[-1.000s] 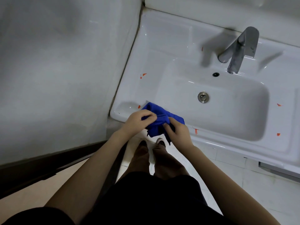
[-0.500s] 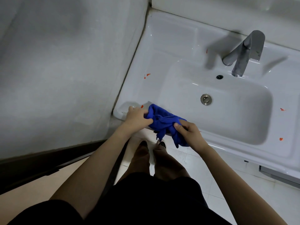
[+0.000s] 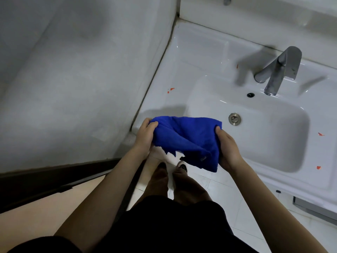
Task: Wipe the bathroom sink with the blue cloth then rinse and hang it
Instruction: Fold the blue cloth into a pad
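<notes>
Blue cloth (image 3: pixel 187 139) is held stretched between both hands over the front edge of the white sink (image 3: pixel 200 57), near its left corner. One end is gripped by the left hand (image 3: pixel 145 137), fingers curled round the fabric; the other is pinched by the right hand (image 3: pixel 228 148) (thumb on top). Red specks (image 3: pixel 171 89) are scattered on the sink's rim.

A grey wall (image 3: pixel 73 79) fills my view from 9 to 12 o'clock. A dark skirting strip (image 3: pixel 45 179) runs along its foot at 8 o'clock. At 6 o'clock are my black shorts (image 3: pixel 173 225). Just past them, my left shoe (image 3: pixel 162 164) and right shoe (image 3: pixel 182 165) stand side by side on white floor tiles (image 3: pixel 215 181). A grey metal bar (image 3: pixel 313 207) shows at 4 o'clock.
</notes>
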A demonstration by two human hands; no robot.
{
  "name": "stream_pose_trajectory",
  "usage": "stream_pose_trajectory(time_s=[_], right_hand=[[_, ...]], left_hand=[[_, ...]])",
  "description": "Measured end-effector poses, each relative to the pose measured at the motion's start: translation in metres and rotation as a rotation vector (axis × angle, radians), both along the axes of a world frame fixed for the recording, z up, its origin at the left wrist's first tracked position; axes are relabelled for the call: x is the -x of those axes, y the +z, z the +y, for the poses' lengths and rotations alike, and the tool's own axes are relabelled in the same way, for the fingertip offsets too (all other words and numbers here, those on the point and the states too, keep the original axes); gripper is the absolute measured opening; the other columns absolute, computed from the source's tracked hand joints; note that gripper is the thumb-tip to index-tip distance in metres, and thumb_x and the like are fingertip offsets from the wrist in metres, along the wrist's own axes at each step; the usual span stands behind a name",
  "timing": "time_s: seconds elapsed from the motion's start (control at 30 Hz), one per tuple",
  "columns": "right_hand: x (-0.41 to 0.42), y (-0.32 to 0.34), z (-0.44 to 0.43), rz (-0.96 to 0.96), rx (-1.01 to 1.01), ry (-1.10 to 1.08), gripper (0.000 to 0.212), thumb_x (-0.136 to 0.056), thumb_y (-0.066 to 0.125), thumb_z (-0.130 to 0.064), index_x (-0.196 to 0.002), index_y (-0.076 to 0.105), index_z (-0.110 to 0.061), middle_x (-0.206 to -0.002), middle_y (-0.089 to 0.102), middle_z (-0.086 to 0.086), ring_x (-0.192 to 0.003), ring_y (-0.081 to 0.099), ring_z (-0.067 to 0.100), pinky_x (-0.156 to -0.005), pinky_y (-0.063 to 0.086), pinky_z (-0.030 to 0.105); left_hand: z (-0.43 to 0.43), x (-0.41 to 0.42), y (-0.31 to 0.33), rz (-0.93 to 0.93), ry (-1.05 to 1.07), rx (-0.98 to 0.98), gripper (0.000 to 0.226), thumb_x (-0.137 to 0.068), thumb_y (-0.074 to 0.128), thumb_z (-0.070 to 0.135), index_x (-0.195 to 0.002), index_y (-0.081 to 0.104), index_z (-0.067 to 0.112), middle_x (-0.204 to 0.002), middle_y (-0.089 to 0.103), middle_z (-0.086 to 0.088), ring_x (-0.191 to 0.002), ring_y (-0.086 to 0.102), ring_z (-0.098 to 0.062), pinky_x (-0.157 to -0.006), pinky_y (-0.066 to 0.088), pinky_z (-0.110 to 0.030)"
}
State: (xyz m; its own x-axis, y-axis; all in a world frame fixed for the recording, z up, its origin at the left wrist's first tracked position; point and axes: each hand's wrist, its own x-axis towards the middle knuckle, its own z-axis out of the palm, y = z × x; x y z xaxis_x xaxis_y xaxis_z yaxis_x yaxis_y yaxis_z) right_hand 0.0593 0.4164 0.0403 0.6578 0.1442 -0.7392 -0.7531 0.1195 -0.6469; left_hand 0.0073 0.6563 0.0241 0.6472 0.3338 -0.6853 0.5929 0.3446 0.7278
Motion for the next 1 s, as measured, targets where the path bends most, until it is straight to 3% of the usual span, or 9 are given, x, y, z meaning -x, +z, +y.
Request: stream_pose_trajectory(time_s=[0.13,0.23,0.3,0.4,0.5,0.63,0.73,0.9,1.0], right_hand=[[-0.002,-0.012,0.0,0.002,0.101,0.007,0.027,-0.1,0.053,-0.03,-0.11,0.065,-0.008,-0.111,0.071,0.012,-0.101,0.068,0.027,-0.088,0.056,0.043],[-0.004,-0.017,-0.003,-0.069,0.106,0.112,0.017,-0.098,0.057,-0.021,-0.107,0.069,-0.014,-0.107,0.074,0.007,-0.097,0.071,0.024,-0.076,0.06,0.034],[-0.013,-0.017,-0.005,-0.089,0.08,0.158,0.017,-0.098,0.056,-0.022,-0.107,0.07,-0.018,-0.105,0.075,0.004,-0.095,0.072,0.021,-0.071,0.059,0.029],[-0.03,-0.025,-0.004,-0.192,0.306,0.345,0.019,-0.099,0.05,-0.023,-0.101,0.068,-0.017,-0.098,0.073,0.003,-0.088,0.068,0.021,-0.069,0.054,0.028],[-0.032,-0.042,0.001,-0.267,0.546,0.493,0.023,-0.1,0.047,-0.021,-0.098,0.063,-0.006,-0.091,0.066,0.014,-0.078,0.055,0.024,-0.068,0.043,0.033],[-0.028,-0.046,-0.002,-0.228,0.491,0.454,0.016,-0.096,0.055,-0.029,-0.092,0.066,-0.018,-0.088,0.072,0.001,-0.078,0.066,0.02,-0.064,0.05,0.027],[-0.023,-0.045,-0.011,-0.212,0.43,0.426,0.012,-0.092,0.059,-0.019,-0.094,0.068,-0.026,-0.088,0.074,-0.007,-0.076,0.071,0.011,-0.057,0.053,0.017],[-0.022,-0.043,-0.019,-0.361,0.552,0.456,0.017,-0.097,0.05,-0.012,-0.092,0.064,-0.021,-0.088,0.07,-0.002,-0.079,0.063,0.016,-0.071,0.049,0.027],[-0.032,-0.038,-0.025,-0.443,0.617,0.446,0.015,-0.097,0.052,-0.019,-0.085,0.061,-0.018,-0.075,0.064,0.001,-0.065,0.054,0.009,-0.065,0.043,0.026]], left_hand=[[0.015,0.001,-0.008,0.17,-0.105,-0.087,0.04,-0.08,0.072,0.022,-0.115,0.054,0.017,-0.113,0.06,-0.003,-0.096,0.061,-0.02,-0.067,0.052,-0.03],[0.025,0.007,-0.005,0.16,-0.241,-0.239,0.029,-0.075,0.077,0.024,-0.098,0.061,0.021,-0.097,0.064,0.004,-0.09,0.062,-0.016,-0.062,0.049,-0.023],[0.032,0.012,-0.001,0.168,-0.191,-0.323,0.024,-0.073,0.079,0.03,-0.089,0.06,0.028,-0.092,0.063,0.01,-0.091,0.062,-0.014,-0.061,0.046,-0.02],[0.036,0.024,-0.002,0.229,-0.196,-0.517,0.057,-0.073,0.079,0.034,-0.123,0.057,0.016,-0.121,0.061,0.0,-0.105,0.058,-0.019,-0.076,0.043,-0.025],[0.032,0.034,-0.005,0.199,-0.258,-0.61,0.062,-0.073,0.08,0.029,-0.127,0.052,0.014,-0.126,0.059,-0.005,-0.099,0.051,-0.012,-0.07,0.04,-0.019],[0.037,0.041,-0.006,0.193,-0.281,-0.555,0.071,-0.07,0.082,0.026,-0.132,0.049,0.015,-0.13,0.059,-0.005,-0.106,0.055,-0.013,-0.073,0.043,-0.02],[0.043,0.048,-0.011,0.238,-0.355,-0.487,0.073,-0.071,0.082,0.028,-0.134,0.049,0.014,-0.13,0.06,-0.008,-0.114,0.059,-0.023,-0.081,0.048,-0.028],[0.042,0.062,-0.018,0.166,-0.348,-0.379,0.057,-0.079,0.075,0.036,-0.127,0.055,0.013,-0.118,0.064,-0.003,-0.094,0.058,-0.011,-0.065,0.045,-0.017],[0.034,0.059,-0.013,0.123,-0.204,-0.252,0.065,-0.075,0.077,0.038,-0.13,0.05,0.017,-0.107,0.058,0.009,-0.09,0.057,-0.005,-0.065,0.051,-0.019]])
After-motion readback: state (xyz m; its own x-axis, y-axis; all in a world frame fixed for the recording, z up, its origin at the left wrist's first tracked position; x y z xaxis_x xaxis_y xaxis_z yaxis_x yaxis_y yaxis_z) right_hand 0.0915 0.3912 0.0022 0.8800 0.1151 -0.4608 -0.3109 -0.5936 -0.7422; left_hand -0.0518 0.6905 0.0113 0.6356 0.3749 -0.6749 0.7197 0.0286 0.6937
